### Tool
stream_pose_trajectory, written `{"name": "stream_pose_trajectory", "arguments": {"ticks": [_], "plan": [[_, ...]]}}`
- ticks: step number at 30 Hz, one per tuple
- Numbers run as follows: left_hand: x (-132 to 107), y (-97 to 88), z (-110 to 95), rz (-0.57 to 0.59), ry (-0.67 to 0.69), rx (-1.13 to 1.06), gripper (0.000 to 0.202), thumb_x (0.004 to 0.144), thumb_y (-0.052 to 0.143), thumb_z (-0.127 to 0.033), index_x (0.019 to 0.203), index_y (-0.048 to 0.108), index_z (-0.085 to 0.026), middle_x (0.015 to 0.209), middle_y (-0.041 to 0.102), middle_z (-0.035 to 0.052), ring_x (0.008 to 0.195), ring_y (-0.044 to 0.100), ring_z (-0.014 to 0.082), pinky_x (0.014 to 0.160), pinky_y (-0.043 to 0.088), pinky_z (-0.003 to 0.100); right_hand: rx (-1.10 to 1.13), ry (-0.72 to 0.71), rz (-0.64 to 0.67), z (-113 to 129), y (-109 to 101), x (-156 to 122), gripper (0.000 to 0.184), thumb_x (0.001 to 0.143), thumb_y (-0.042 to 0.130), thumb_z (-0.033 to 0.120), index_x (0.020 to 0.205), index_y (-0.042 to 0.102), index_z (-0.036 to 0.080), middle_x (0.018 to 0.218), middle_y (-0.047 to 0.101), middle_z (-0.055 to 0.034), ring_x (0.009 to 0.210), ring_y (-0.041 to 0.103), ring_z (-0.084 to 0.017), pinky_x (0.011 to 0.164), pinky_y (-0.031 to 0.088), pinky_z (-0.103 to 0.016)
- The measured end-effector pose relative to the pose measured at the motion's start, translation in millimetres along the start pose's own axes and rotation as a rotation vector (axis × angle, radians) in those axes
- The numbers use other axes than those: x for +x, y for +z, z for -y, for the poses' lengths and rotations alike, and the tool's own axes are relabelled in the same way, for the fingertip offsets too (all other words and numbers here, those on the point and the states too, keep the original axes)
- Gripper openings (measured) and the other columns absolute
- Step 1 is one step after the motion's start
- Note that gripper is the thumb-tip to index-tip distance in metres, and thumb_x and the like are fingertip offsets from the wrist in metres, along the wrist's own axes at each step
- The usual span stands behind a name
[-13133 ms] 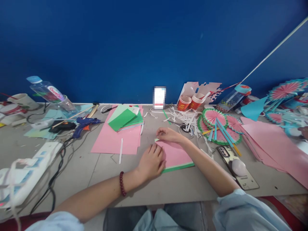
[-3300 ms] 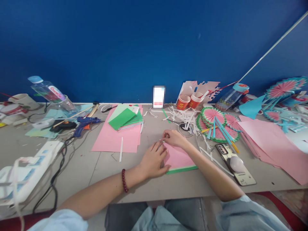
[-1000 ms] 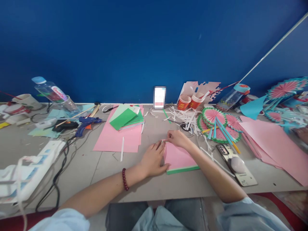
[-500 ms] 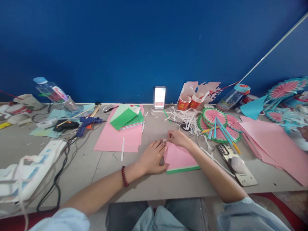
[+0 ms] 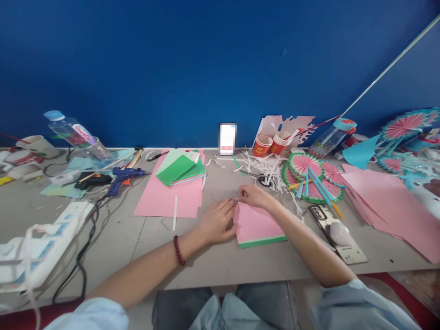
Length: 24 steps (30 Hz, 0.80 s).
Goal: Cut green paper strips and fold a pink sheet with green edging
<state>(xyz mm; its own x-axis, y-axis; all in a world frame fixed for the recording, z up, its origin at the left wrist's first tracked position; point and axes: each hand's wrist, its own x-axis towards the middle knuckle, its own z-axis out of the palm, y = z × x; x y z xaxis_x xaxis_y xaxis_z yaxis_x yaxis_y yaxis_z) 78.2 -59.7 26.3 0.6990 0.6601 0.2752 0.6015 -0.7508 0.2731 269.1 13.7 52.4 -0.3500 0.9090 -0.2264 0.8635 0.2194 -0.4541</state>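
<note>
A pink paper sheet with a green strip along its near edge lies on the grey table in front of me. My left hand rests on the sheet's left edge, fingers curled and pressing the folded paper down. At the sheet's far left corner my right hand pinches the fold, fingers closed on the paper. A red bead bracelet circles my left wrist.
Large pink sheet with green papers lies at left centre. Glue gun, power strip and cables sit left. White paper strips, scissors, red cups, watermelon paper fans, a phone and pink sheets lie right.
Over the frames both hands have kept pressing folds at the far left corner of the pink sheet; the sheet looks narrower and shifted slightly right. In the last second almost nothing moved.
</note>
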Motion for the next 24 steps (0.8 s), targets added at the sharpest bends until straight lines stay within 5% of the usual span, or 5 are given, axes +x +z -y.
{"name": "stream_pose_trajectory", "arguments": {"ticks": [5, 24], "plan": [[3.7, -1.5, 1.9, 0.093, -0.003, 0.002, 0.054, 0.087, 0.045, -0.042, 0.129, 0.046, -0.008, 0.135, 0.049, 0.0171, 0.125, 0.043, 0.0290, 0.102, 0.038, 0.042, 0.010, 0.004, 0.005, -0.1, 0.5, -0.9, 0.007, 0.077, 0.063, 0.023, 0.075, 0.062, 0.017, 0.063, 0.058, 0.0015, 0.057, 0.048, -0.011, 0.054, 0.030, -0.020], [9.1, -3.3, -1.9, 0.095, -0.046, -0.019, 0.050, 0.089, 0.042, -0.049, 0.124, 0.049, -0.015, 0.121, 0.052, 0.0120, 0.112, 0.046, 0.0267, 0.096, 0.038, 0.041, 0.003, -0.049, -0.076, -9.5, 3.4, -14.3, 0.005, 0.080, 0.059, 0.022, 0.077, 0.060, 0.018, 0.065, 0.056, 0.0003, 0.061, 0.048, -0.012, 0.056, 0.027, -0.022]]}}
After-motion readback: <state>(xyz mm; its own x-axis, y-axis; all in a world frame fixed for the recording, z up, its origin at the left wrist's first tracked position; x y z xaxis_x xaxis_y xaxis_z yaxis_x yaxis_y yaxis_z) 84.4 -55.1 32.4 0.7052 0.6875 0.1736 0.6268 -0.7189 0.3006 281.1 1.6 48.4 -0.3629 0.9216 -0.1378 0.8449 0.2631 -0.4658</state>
